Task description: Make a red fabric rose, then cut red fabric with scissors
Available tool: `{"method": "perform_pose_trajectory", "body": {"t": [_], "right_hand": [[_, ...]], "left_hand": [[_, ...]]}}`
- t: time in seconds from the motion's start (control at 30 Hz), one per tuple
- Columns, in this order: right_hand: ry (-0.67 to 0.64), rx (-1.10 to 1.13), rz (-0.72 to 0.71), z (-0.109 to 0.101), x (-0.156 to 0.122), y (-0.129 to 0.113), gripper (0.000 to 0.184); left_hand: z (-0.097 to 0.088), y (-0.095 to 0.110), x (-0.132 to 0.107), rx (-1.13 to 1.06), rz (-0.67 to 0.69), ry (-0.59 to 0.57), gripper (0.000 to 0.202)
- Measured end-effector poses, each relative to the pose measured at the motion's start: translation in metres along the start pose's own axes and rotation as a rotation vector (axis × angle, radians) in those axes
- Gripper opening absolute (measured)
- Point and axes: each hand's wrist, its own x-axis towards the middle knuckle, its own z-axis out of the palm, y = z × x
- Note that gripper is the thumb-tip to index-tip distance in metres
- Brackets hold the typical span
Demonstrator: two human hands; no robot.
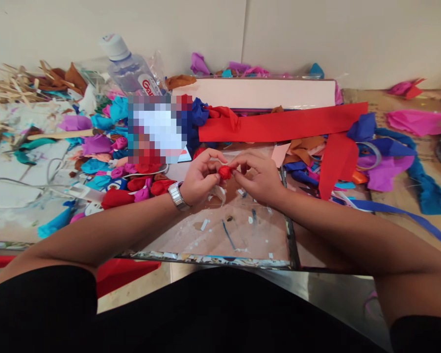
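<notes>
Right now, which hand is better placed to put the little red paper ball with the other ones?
Probably the left hand. Both hands' fingers pinch the red paper ball, but the pile of paper balls lies on the left side, nearer that hand than the right hand.

Position: worn on the head, above the desk (389, 98).
Facing: forward and down, toward the wall (220, 29) behind.
Nearness: close, forearms filling the lower frame.
Views: one only.

A small red ball of crumpled crepe paper (225, 172), tightly bunched and rose-like, sits pinched between the fingertips of both hands, raised just above the counter (220, 230).
</notes>
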Motion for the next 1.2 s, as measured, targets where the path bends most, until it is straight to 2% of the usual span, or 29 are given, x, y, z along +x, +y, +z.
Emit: {"method": "perform_pose_trajectory", "body": {"t": [0.73,0.9,1.2], "right_hand": [[-0.004,-0.012,0.013,0.0002,-0.0002,-0.0010,0.009],[0.000,-0.007,0.008,0.0007,-0.0001,-0.0014,0.010],[0.015,0.002,0.024,-0.0001,-0.0003,0.0005,0.006]], "left_hand": [[-0.0008,-0.0034,0.0002,0.009,0.080,-0.011,0.036],[-0.0014,-0.0036,0.0008,0.040,0.088,-0.024,0.042],[0.0000,-0.0021,-0.0003,-0.033,0.052,-0.007,0.029]]}}
